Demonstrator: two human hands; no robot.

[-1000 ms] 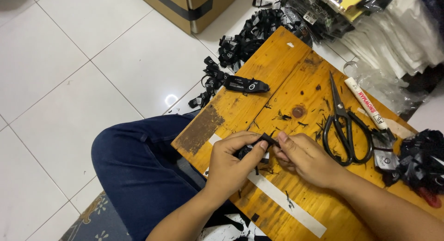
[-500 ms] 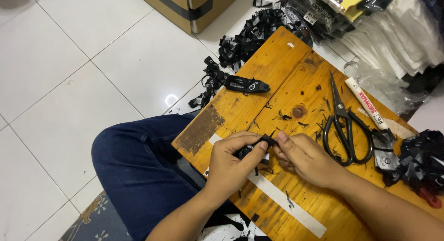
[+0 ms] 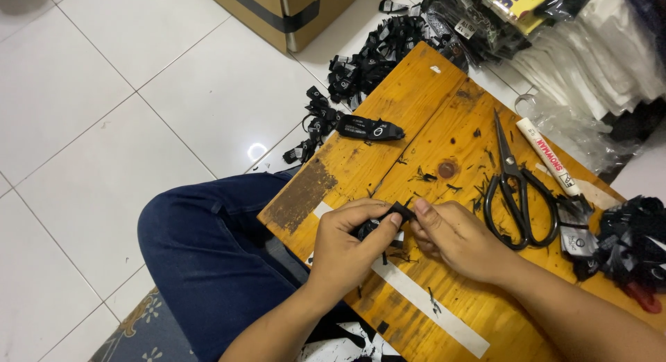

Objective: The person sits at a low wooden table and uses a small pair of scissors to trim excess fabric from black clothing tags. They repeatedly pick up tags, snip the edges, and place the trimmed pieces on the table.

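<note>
Over the near part of a wooden board [image 3: 416, 112], both of my hands pinch one small black fabric label [image 3: 397, 212]. My left hand [image 3: 350, 244] grips it from the left with thumb and fingers curled around it. From the right, my right hand [image 3: 454, 233] holds its other end with the fingertips. Most of the label is hidden inside my left hand. Black thread scraps lie scattered on the board around my hands.
Black scissors [image 3: 517, 188] and a white marker [image 3: 548, 156] lie on the board's right side. One black label [image 3: 368, 129] rests at its far left edge, with label piles [image 3: 368, 60] on the tiled floor and at right [image 3: 635, 240]. A cardboard box [image 3: 284, 8] stands beyond.
</note>
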